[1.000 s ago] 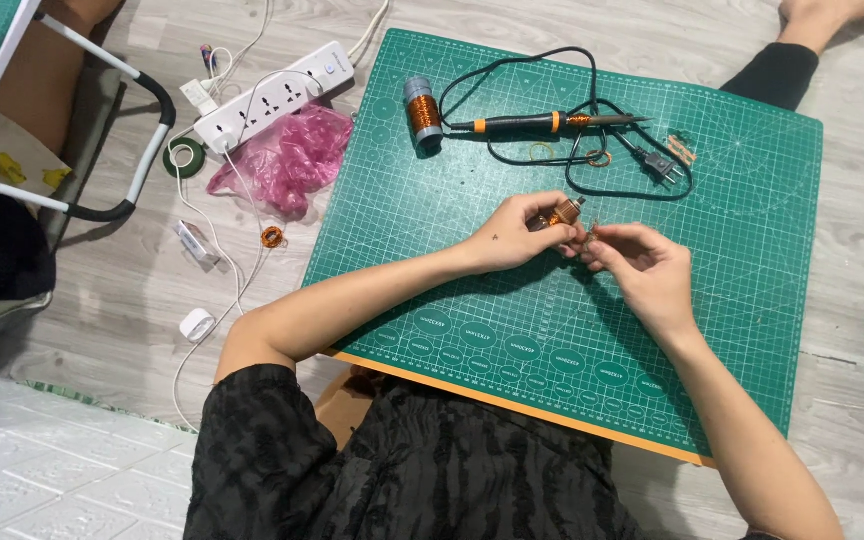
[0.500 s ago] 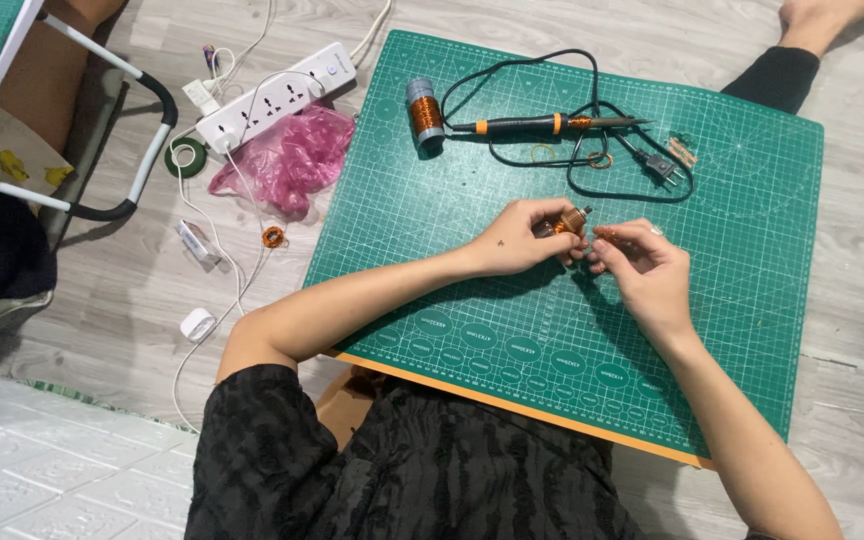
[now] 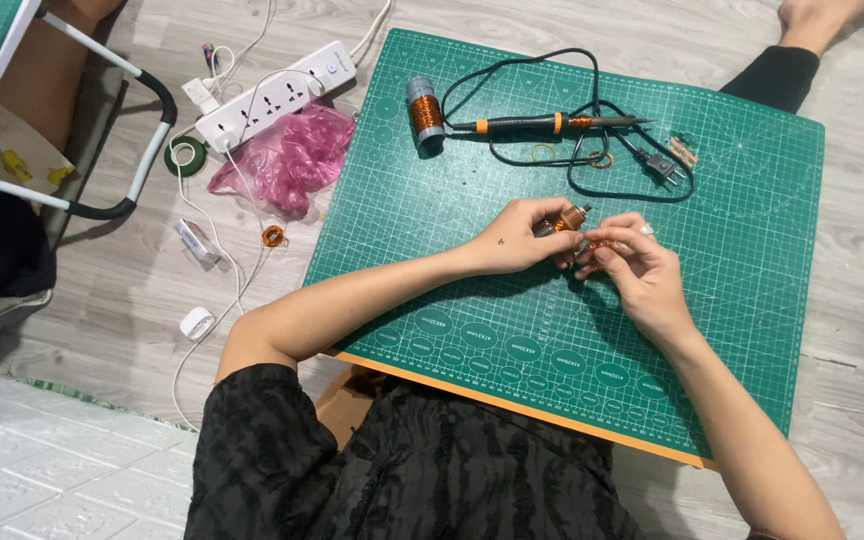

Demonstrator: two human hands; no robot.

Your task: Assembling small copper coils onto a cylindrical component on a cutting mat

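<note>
Two hands meet over the middle of the green cutting mat (image 3: 732, 250) in the head view, which is the only view here. The left hand (image 3: 517, 238) pinches a small motor armature (image 3: 564, 221) with copper windings, fingers curled round its grey end. The right hand (image 3: 632, 265) sits just beside it, fingertips (image 3: 592, 262) pinched on a bit of copper wire coming off the armature. Both hands hover low over the mat, touching each other at the part.

Further up the mat lies a soldering iron (image 3: 542, 124) with an orange-and-black handle, its black cord (image 3: 592, 175) looped around, and a spool of copper wire (image 3: 424, 110) right next to the handle end. Off the mat on the wooden floor there's a white power strip (image 3: 272, 97), a crumpled pink plastic bag (image 3: 287, 155), a roll of green tape (image 3: 185, 156) and a small loose copper coil (image 3: 272, 236).
</note>
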